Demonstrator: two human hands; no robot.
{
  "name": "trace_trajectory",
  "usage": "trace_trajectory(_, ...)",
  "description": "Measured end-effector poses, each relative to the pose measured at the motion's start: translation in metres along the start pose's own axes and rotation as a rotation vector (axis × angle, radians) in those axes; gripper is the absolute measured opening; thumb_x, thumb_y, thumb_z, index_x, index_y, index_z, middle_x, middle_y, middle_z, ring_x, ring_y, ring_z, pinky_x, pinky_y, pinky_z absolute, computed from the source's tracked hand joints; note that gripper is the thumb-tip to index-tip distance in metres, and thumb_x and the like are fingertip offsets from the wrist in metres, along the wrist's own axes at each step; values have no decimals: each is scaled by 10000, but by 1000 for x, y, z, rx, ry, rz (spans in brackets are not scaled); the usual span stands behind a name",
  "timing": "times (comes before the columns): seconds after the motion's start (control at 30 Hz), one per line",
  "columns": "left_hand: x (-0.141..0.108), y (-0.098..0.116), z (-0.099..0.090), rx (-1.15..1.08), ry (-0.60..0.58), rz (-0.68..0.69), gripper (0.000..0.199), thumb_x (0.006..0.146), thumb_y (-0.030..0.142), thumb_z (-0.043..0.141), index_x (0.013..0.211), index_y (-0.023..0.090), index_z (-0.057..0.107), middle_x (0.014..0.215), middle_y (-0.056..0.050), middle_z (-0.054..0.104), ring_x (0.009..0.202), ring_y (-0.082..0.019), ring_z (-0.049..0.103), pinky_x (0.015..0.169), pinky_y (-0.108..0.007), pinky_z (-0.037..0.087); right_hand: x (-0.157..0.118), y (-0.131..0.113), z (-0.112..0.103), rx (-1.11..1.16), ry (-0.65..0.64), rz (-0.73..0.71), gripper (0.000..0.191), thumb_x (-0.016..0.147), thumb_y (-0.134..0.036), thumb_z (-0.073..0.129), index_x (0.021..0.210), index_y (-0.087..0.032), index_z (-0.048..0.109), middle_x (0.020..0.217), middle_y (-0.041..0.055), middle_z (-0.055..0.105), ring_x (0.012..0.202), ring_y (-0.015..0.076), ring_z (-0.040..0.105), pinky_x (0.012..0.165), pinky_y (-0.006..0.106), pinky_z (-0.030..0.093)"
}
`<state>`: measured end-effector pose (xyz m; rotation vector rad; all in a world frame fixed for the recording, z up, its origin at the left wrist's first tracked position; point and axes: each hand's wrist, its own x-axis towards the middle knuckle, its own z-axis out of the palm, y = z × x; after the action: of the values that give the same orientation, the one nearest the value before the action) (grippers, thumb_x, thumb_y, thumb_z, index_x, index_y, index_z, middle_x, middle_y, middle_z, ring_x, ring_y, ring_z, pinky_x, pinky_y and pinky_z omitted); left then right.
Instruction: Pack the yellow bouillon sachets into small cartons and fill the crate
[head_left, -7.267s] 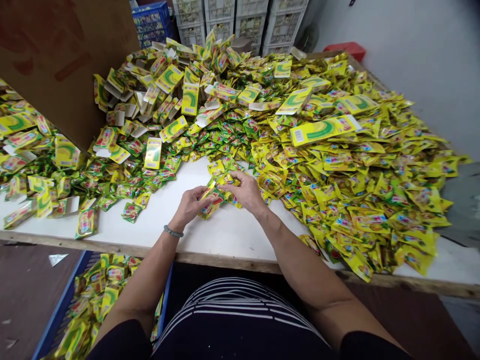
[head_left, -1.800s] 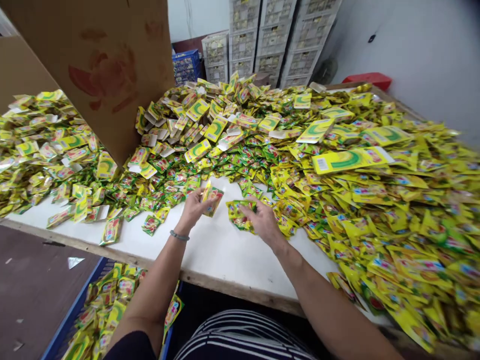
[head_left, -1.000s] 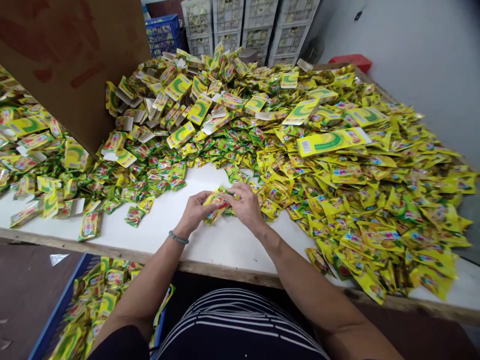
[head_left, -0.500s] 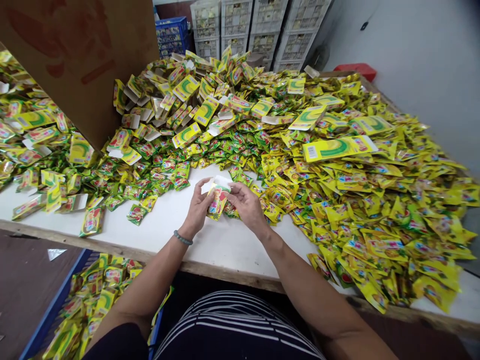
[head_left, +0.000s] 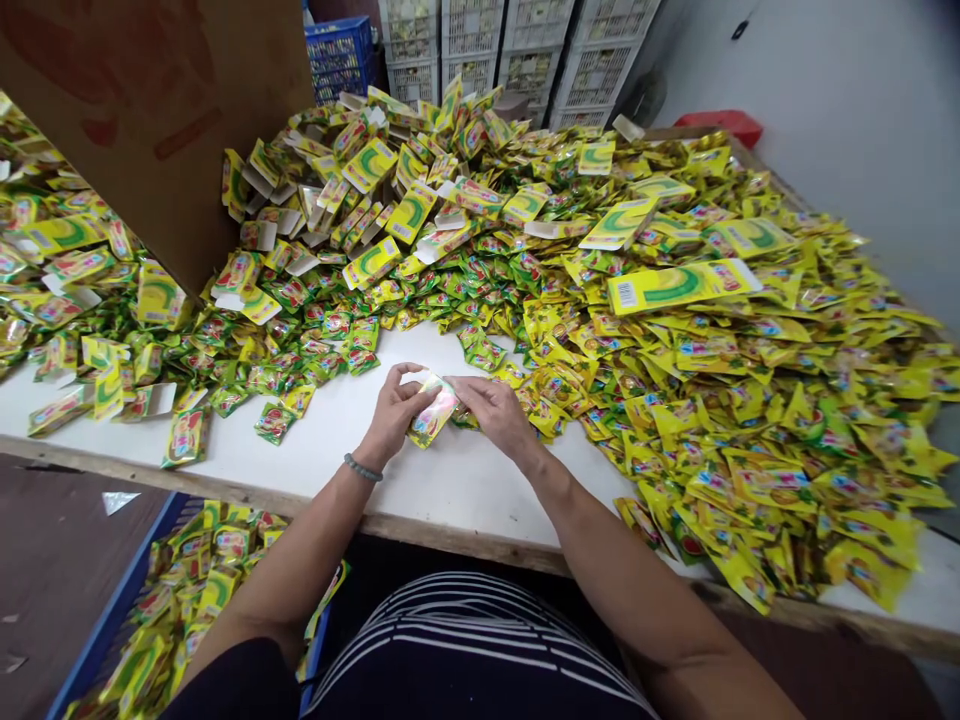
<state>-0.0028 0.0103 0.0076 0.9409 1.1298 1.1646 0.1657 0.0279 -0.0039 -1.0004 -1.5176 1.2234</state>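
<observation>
- Small yellow carton (head_left: pixel 433 413): it sits between the two hands, over the bare part of the white tabletop (head_left: pixel 457 500), tilted, with glare across its upper face.
- The left hand (head_left: pixel 394 413) has hold of the carton's left side, thumb over the face and fingers curled partly closed; a beaded bracelet (head_left: pixel 363 467) circles the wrist.
- The right hand (head_left: pixel 491 411) is mostly closed, fingertips drawn together at the carton's far right corner; whether they grip it or only touch it, I cannot tell.
- Just beyond the hands, green packets (head_left: pixel 480 350) lie on the tabletop.
- To the right, yellow packets (head_left: pixel 720 430) are heaped deep, spreading to the near edge; a long yellow carton (head_left: pixel 682 287) lies on top.
- To the left, near the table edge, are a loose packet (head_left: pixel 274 423) and a filled-looking carton (head_left: pixel 185 435).
- On the far side, open cartons (head_left: pixel 371 165) lie tumbled over packets, beside a large cardboard panel (head_left: pixel 150 120) with red print.
- Below the table, near left, a blue crate (head_left: pixel 118 602) holds many yellow cartons.
- Farthest away, white crates (head_left: pixel 471 25) stand stacked near another blue crate (head_left: pixel 341 65); a red object (head_left: pixel 721 126) shows at far right.
</observation>
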Motion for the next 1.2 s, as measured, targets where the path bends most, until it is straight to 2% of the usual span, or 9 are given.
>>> trace_trajectory(0.07,0,-1,-1,19,15,17,584,634,371,872,1057,206,506,563,102,574,461,-77,528,484,-184,395,0,1,1,12,21,16,373,878,-528,588,828,-196,751,830,31,720,817,201,658,779,309,522)
trace_trajectory(0.23,0,-3,-1,57,44,14,562,613,379,882,1037,175,574,591,67,628,493,-92,567,516,-206,426,1,11,6,21,51,51,312,809,-480,687,916,-201,774,830,32,741,731,175,654,712,293,522)
trace_trajectory(0.33,1,-3,-2,77,26,0,560,608,380,890,1037,165,601,641,34,675,539,-114,617,545,-221,460,2,17,3,138,78,140,322,783,-480,710,903,-193,792,822,37,754,722,175,668,703,300,530)
trace_trajectory(0.43,1,-3,-4,93,-13,13,537,628,392,883,1034,154,625,693,4,713,583,-128,652,574,-230,491,3,21,-1,298,28,217,351,733,-488,768,922,-195,805,856,38,770,740,174,685,722,309,546)
trace_trajectory(0.5,2,-3,-5,96,-13,29,521,646,412,873,1028,149,634,688,2,715,584,-123,653,575,-225,493,3,23,-3,328,-15,215,356,720,-480,790,944,-204,810,888,34,780,793,190,703,774,329,558)
trace_trajectory(0.7,0,-1,-5,85,-9,75,511,672,441,858,1034,156,636,729,-3,731,622,-125,669,602,-231,508,0,17,-4,264,-4,154,316,778,-437,748,1025,-247,798,1042,17,778,998,261,719,969,433,543)
trace_trajectory(0.97,-2,-1,-6,135,1,158,470,719,439,826,1046,154,645,713,1,715,621,-109,643,605,-221,490,-11,4,1,143,-48,-18,292,875,-374,604,1061,-248,790,1144,29,753,1132,241,674,1034,411,516)
trace_trajectory(1.13,0,2,-7,50,-28,121,460,728,436,818,1039,153,631,663,27,660,567,-90,597,554,-201,450,-19,1,20,-98,148,-229,326,947,-368,541,1136,-222,762,1122,74,753,1054,226,678,986,390,521)
trace_trajectory(1.2,0,6,-7,23,-51,71,504,707,424,834,1070,157,609,645,34,651,543,-90,584,533,-196,437,-18,-1,24,-179,217,-252,343,981,-374,497,1133,-214,760,1078,84,759,1006,228,685,947,388,533)
